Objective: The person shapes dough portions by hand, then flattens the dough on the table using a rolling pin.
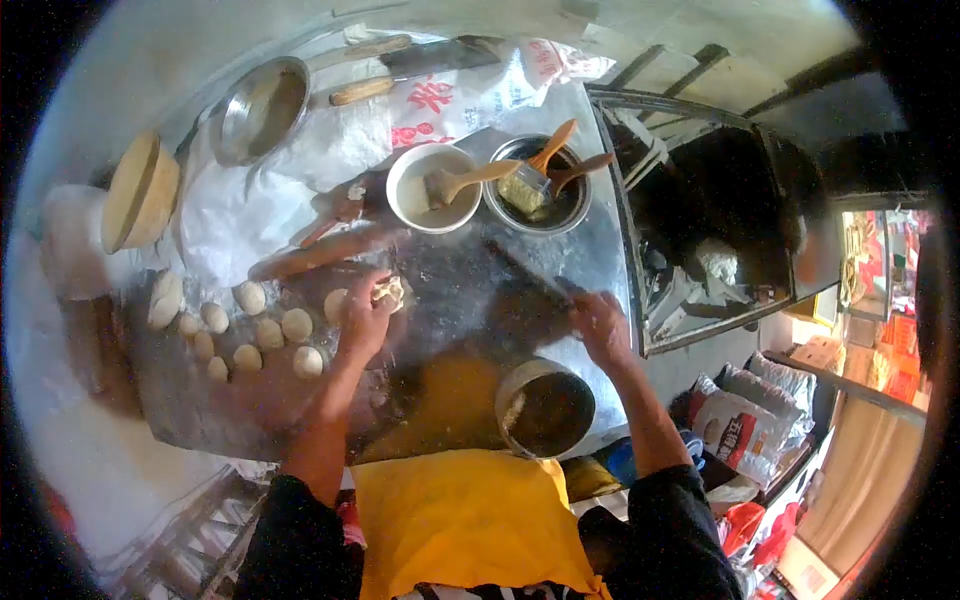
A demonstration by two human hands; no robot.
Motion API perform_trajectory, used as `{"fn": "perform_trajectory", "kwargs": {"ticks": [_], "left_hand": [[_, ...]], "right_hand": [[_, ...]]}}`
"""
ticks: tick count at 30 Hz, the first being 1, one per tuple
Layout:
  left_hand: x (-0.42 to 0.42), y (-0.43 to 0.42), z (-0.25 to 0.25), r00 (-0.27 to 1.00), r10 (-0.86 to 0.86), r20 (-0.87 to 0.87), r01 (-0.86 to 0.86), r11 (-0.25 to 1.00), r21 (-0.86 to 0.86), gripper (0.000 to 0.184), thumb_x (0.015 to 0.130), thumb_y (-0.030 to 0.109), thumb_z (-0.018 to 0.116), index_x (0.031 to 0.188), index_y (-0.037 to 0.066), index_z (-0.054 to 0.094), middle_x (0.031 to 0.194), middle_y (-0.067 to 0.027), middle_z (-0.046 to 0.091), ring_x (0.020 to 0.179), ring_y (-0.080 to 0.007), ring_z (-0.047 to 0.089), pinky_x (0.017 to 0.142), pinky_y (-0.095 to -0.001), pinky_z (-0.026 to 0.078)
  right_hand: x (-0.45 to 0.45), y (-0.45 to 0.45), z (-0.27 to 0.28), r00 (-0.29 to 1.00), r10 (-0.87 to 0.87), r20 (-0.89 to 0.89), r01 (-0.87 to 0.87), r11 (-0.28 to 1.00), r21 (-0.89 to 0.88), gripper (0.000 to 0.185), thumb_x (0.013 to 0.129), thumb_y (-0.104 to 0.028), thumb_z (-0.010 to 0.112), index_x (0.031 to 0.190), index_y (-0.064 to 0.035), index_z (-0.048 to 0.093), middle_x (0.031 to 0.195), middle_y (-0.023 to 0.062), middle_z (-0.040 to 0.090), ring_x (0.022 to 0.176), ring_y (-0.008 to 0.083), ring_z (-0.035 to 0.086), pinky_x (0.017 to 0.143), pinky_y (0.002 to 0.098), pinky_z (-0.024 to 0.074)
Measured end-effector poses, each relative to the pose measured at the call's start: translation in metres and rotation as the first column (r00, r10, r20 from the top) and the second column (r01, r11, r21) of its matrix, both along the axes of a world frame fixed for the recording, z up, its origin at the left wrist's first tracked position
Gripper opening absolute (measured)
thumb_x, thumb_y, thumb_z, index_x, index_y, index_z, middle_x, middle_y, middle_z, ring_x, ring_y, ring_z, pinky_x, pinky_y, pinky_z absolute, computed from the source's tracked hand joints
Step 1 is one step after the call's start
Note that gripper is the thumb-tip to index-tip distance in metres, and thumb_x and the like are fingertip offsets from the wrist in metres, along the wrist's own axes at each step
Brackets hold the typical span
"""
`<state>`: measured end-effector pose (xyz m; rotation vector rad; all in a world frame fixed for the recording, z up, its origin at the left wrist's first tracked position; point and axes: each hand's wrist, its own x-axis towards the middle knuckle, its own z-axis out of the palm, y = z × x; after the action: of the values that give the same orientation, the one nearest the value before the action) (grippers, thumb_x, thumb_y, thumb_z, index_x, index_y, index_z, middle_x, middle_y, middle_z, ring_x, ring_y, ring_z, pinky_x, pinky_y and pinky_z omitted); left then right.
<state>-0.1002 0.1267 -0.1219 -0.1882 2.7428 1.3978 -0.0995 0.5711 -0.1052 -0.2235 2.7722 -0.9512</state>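
My left hand (367, 318) is closed on a small piece of dough (389, 293) above the metal worktop (450, 330). My right hand (600, 325) grips a long thin tool (525, 270), perhaps a scraper or knife, which points up and left over the worktop. Several round dough balls (297, 325) lie to the left of my left hand, one of them partly behind it. A rolling pin (320, 253) rests just above that hand. Close to my body, between my hands, stands a deep metal pot (546, 410).
At the back are a white bowl (408, 190) with a brush, a dark bowl (500, 205) with brushes, a cleaver (440, 57), and a metal basin (262, 110) on white sacks. A wooden bowl (140, 190) stands left. An open dark cabinet (700, 180) borders the right side.
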Motion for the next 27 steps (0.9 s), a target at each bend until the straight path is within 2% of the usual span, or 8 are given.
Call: {"fn": "perform_trajectory", "kwargs": {"ticks": [4,8,10,13,17,20,22,27], "left_hand": [[0.022,-0.01,0.014,0.984,-0.177,0.036,0.18,0.962,-0.206,0.053,0.095,0.002,0.066,0.147,0.008,0.057,0.135,-0.0197,0.063,0.128,-0.0354,0.061,0.106,-0.0482,0.051],[0.026,-0.004,0.036,0.963,-0.17,0.209,0.25,0.857,-0.45,0.059,0.098,0.01,0.065,0.155,0.011,0.051,0.152,-0.0216,0.052,0.139,-0.0431,0.053,0.114,-0.0524,0.047],[0.021,0.001,0.037,0.967,-0.254,0.023,0.226,0.811,-0.539,0.059,0.095,0.02,0.07,0.15,0.007,0.053,0.14,-0.019,0.058,0.128,-0.0415,0.057,0.105,-0.0517,0.05],[0.023,0.01,0.019,0.903,-0.421,-0.086,0.294,0.752,-0.59,0.065,0.095,0.023,0.074,0.15,0.0,0.051,0.154,-0.0179,0.051,0.147,-0.0419,0.046,0.119,-0.051,0.041],[0.03,0.02,0.015,0.95,-0.302,-0.085,0.213,0.822,-0.529,0.067,0.094,0.025,0.075,0.151,-0.002,0.051,0.154,-0.0177,0.051,0.15,-0.0407,0.043,0.122,-0.0528,0.038],[0.015,0.008,0.014,0.921,-0.386,-0.052,0.288,0.764,-0.577,0.063,0.099,0.024,0.072,0.154,0.001,0.051,0.161,-0.0141,0.045,0.152,-0.0395,0.041,0.123,-0.0543,0.035],[0.003,0.012,0.008,0.935,-0.354,-0.032,0.271,0.769,-0.579,0.056,0.103,0.026,0.065,0.155,0.008,0.053,0.163,-0.0118,0.043,0.153,-0.0395,0.038,0.121,-0.0581,0.033],[-0.015,0.01,-0.001,0.945,-0.326,0.002,0.275,0.795,-0.541,0.061,0.106,0.036,0.063,0.163,0.023,0.046,0.172,-0.0112,0.032,0.159,-0.0412,0.028,0.126,-0.0654,0.021]], "right_hand": [[0.003,-0.036,0.043,0.977,-0.163,-0.136,0.15,0.983,-0.101,0.041,0.096,-0.021,0.078,0.132,-0.0055,0.065,0.127,0.0187,0.065,0.111,0.0394,0.066,0.095,0.0462,0.0546],[0.075,-0.017,0.058,0.909,-0.375,0.181,0.404,0.9,-0.165,0.042,0.1,-0.027,0.074,0.134,-0.0033,0.066,0.125,0.0181,0.067,0.101,0.0303,0.071,0.087,0.0441,0.058],[0.113,-0.009,0.063,0.796,-0.428,0.428,0.527,0.837,-0.143,0.049,0.1,-0.032,0.074,0.137,-0.0013,0.064,0.124,0.0208,0.07,0.106,0.0342,0.072,0.09,0.0443,0.058],[0.154,-0.007,0.059,0.773,-0.217,0.596,0.348,0.931,-0.113,0.058,0.099,-0.033,0.073,0.145,-0.0019,0.057,0.129,0.0266,0.071,0.121,0.0412,0.069,0.101,0.0452,0.0552],[0.171,-0.018,0.039,0.784,-0.286,0.551,0.44,0.882,-0.168,0.053,0.104,-0.031,0.066,0.146,-0.001,0.054,0.126,0.023,0.072,0.114,0.0391,0.071,0.099,0.0462,0.0566],[0.165,-0.022,0.013,0.657,-0.303,0.69,0.654,0.685,-0.322,0.05,0.107,-0.037,0.062,0.142,-0.0015,0.056,0.121,0.018,0.073,0.107,0.0322,0.073,0.092,0.0429,0.0589],[0.124,-0.056,0.052,0.442,-0.449,0.777,0.895,0.278,-0.348,0.051,0.109,-0.045,0.06,0.136,-0.0018,0.06,0.116,0.0139,0.073,0.099,0.0244,0.073,0.085,0.0379,0.0589],[0.127,-0.08,0.049,0.678,-0.346,0.649,0.671,0.652,-0.353,0.059,0.11,-0.046,0.058,0.14,0.0045,0.06,0.113,0.0131,0.074,0.098,0.0217,0.073,0.087,0.0358,0.0585]]}}
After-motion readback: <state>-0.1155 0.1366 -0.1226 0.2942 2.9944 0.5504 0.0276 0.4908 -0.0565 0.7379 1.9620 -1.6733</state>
